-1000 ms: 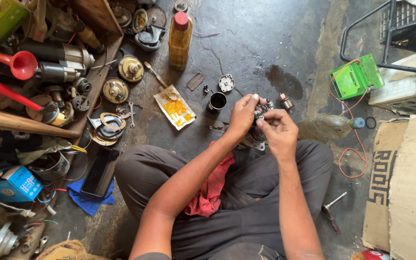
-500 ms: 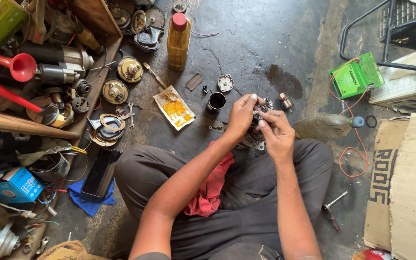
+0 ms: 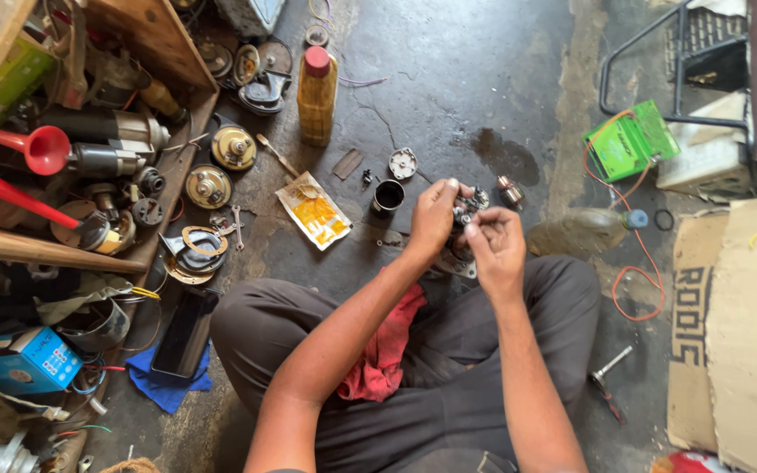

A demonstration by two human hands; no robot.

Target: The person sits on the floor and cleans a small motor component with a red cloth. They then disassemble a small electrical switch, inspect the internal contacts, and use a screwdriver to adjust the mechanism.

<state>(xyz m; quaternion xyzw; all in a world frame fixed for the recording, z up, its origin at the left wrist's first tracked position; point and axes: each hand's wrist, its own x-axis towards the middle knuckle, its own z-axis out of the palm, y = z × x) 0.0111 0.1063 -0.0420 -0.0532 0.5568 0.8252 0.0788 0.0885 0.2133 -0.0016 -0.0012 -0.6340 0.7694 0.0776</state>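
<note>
Together, both hands pinch one small metal part.
Left hand (image 3: 434, 213) and right hand (image 3: 494, 248) grip the dark part (image 3: 467, 208); black cup (image 3: 387, 197) lies at nine o'clock.

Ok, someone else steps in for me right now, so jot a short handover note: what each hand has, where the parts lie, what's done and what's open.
Left hand and right hand together grip a small dark metal part above the lap, fingers pinching it from both sides.
On the concrete floor just ahead: a black cup-shaped piece, a round silver cap, a small copper-coloured part.
A red rag lies on the lap.
Done: the assembly lies in separate pieces.
Open: the held part is still being worked; loose pieces untouched.
</note>
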